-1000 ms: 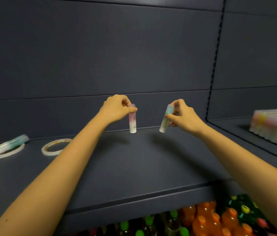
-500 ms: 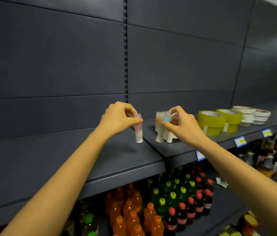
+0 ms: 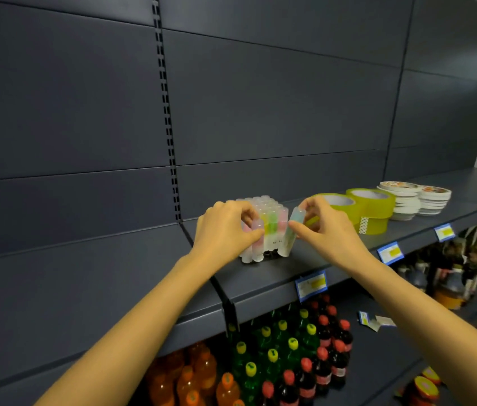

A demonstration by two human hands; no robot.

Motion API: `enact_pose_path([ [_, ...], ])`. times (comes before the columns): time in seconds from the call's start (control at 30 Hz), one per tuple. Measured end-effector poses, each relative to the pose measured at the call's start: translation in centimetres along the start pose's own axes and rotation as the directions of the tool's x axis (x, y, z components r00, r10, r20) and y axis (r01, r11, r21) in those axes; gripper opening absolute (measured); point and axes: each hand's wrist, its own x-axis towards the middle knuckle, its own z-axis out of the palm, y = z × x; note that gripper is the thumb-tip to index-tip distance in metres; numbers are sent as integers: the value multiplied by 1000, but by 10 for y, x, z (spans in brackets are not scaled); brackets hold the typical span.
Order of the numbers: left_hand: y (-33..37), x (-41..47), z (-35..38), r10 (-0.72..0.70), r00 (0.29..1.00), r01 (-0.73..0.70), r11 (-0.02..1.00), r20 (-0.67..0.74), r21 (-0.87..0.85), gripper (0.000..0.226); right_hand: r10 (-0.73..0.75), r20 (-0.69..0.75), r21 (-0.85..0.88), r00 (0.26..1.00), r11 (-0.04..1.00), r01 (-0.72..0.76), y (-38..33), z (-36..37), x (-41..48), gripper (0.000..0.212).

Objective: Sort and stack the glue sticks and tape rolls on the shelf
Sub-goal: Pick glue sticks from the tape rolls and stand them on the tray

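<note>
Head view, shelf run. Left grip (image 3: pixel 225 230) pinched a pink stick (image 3: pixel 257 249) between thumb and fingertips. The stick stood upright against the front-left corner of the stick block (image 3: pixel 269 213), its base level with the block's base; could not tell whether it sat on the shelf (image 3: pixel 275 276).

Right grip (image 3: pixel 326 231) pinched a blue stick (image 3: pixel 296 215) near its cap. This stick was slightly tilted and touched the block's front-right corner; its lower end was hidden by the thumb.

The block stood upright on the shelf, caps up, just right of the slotted upright (image 3: pixel 166 112).

To the right of the block, on the same shelf:
- Two yellow tape rolls (image 3: pixel 375 213), side by side. The nearer one was partly behind the right grip.
- Two stacks of thin white tape rolls (image 3: pixel 404 197), beside the yellow pair.

Blue-and-yellow price tags (image 3: pixel 311 284) were fixed along the shelf's front edge.

On the lower shelf stood orange bottles (image 3: pixel 190 379), green bottles (image 3: pixel 269 347) and dark red-capped bottles (image 3: pixel 322 367).
</note>
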Motion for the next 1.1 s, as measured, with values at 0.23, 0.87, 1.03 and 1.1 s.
enact_pose_path([
  [0.23, 0, 7, 25, 64, 989, -33, 973, -132, 227, 12, -88, 57, 105, 995, 991, 82, 22, 9, 20, 26],
  [0.87, 1, -14, 17, -86, 965, 198, 860, -247, 470, 31, -448, 287, -361, 847, 769, 528, 20, 22, 50, 25],
  [1.03, -11, -64, -19, -258, 917, 388, 756, -305, 528, 33, -445, 399, -450, 802, 667, 594, -9, 9, 66, 37],
  [1.1, -13, -89, -37, -320, 887, 459, 697, -334, 551, 33, -528, 405, -363, 747, 657, 661, -28, 18, 55, 44],
])
